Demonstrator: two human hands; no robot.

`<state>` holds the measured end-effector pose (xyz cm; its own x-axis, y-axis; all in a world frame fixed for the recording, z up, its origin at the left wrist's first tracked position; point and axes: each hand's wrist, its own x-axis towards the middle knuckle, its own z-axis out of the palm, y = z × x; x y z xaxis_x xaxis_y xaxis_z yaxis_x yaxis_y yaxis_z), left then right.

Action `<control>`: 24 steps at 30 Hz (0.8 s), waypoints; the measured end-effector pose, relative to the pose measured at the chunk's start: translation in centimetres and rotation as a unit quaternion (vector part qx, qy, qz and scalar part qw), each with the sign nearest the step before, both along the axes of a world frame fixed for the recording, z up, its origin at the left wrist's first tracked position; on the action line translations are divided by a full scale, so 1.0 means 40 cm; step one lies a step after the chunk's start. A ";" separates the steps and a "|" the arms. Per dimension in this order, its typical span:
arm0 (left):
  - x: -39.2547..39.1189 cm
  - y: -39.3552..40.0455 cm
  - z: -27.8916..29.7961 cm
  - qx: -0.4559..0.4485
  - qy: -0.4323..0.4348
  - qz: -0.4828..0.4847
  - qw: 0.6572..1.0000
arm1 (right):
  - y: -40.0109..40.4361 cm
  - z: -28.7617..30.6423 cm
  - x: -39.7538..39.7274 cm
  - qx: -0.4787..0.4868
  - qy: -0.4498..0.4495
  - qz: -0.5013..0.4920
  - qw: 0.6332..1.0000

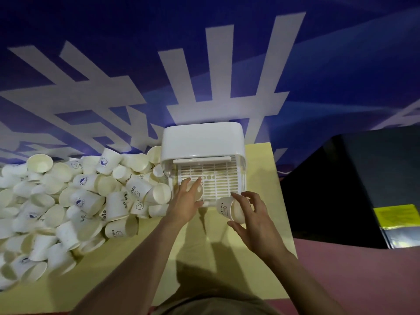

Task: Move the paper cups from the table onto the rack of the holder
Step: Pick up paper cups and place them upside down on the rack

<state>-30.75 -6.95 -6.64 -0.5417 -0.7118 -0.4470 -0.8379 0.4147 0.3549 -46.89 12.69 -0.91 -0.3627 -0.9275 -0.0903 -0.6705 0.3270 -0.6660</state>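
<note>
A blue banner with white strokes backs the pale yellow desk. At frame centre stands the white plastic holder, its slotted white rack bare. The left hand has its grip curled round one white paper cup at the rack's lower left edge; the right hand pinches a tilted printed paper cup just below the rack. The heap of loose cups crowding the holder's left side could spill if nudged, and the tilted cup may topple on the slots.
</note>
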 end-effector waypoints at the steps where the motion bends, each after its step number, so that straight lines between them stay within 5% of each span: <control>1: -0.003 -0.004 -0.004 0.000 0.003 0.003 1.000 | -0.002 0.000 -0.004 0.002 0.002 0.002 1.000; 6: -0.003 -0.003 -0.007 -0.003 0.025 0.026 0.999 | -0.038 0.009 -0.020 0.007 0.022 0.005 1.000; 14: 0.092 0.080 0.076 -0.074 0.194 0.102 0.973 | -0.173 0.032 0.025 -0.028 0.052 0.086 0.995; 24: 0.254 0.169 0.121 -0.164 0.171 0.111 0.965 | -0.308 -0.029 0.116 0.068 0.125 0.166 0.976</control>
